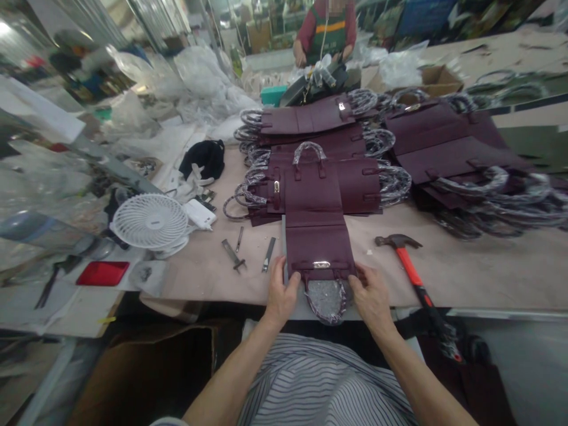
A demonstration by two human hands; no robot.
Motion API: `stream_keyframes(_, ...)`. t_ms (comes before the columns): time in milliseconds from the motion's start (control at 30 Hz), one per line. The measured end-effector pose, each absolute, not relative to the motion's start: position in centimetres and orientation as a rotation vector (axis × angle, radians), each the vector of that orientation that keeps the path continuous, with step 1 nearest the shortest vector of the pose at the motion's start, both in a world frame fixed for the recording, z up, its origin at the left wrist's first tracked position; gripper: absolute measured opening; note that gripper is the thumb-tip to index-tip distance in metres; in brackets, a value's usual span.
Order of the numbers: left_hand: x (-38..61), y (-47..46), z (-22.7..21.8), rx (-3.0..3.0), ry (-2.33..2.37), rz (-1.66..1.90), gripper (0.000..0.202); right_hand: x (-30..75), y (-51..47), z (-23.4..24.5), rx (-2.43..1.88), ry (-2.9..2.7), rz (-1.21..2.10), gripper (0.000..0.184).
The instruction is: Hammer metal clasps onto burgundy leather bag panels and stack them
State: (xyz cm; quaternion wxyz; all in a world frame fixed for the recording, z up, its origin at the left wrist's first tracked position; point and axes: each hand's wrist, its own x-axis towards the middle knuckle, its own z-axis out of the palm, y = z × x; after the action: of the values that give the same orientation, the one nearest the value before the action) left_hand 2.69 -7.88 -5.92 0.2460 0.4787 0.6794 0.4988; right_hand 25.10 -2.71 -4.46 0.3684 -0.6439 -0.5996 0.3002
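Head view: a burgundy bag panel (316, 239) is laid lengthwise at the front edge of the worktable (461, 269), directly before the wearer. A metal clasp (322, 265) is fitted near its close end. The near handle (331, 321), wrapped in clear film, is extended past the table edge; the far handle (309, 146) is placed over the pile behind. A grey board (284, 236) is partly covered by the panel's left side.

The hands are held apart, one at each near corner. The left corner is touched by the left hand (283, 294) and the right corner by the right hand (370, 296); whether either corner is clamped cannot be told.

The panel's far portion is supported crosswise on a stack of burgundy panels (361, 183) with film-wrapped handles. A second stack (461, 154) is positioned to the right. A hammer (403, 256) with a red and black grip is located right of the right hand, its lower end projected past the table edge. Small metal tools (233, 255) are set out left of the panel. Farther left, a white fan (151, 222) and a red flat object (103, 273) are placed. Beyond the stacks, a co-worker (326, 35) is seen.
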Motion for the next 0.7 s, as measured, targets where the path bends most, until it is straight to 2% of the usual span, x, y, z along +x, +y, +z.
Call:
stream_keyframes(200,1.5,-3.2,-5.7,1.005,1.898,1.434,0.023,25.1,-1.5,-4.8,-1.587,-1.586,0.757,0.049)
stream_keyframes(333,2.2,-3.3,-5.9,0.92,1.924,1.454,0.011,25.5,-1.7,-5.1,-1.551,-1.598,0.745,0.045)
stream_keyframes(633,2.4,-4.5,-5.2,1.048,2.006,1.418,0.007,25.5,-2.2,-5.8,-1.535,-1.74,0.621,0.042)
stream_keyframes(700,2.6,-4.4,-4.9,1.012,1.987,1.432,0.014,25.5,-2.1,-5.9,-1.535,-1.773,0.592,0.043)
